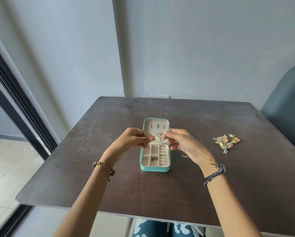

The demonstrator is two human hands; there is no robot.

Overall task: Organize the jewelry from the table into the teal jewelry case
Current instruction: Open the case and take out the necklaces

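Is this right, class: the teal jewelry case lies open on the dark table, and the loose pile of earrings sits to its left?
Not quite. The head view shows the teal jewelry case open on the dark table, but the loose pile of earrings sits to its right, not its left.

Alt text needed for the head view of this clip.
Both hands, left hand and right hand, pinch a small ringed jewelry piece over the open teal jewelry case on a dark table. A cluster of gold and colored earrings lies to the case's right.
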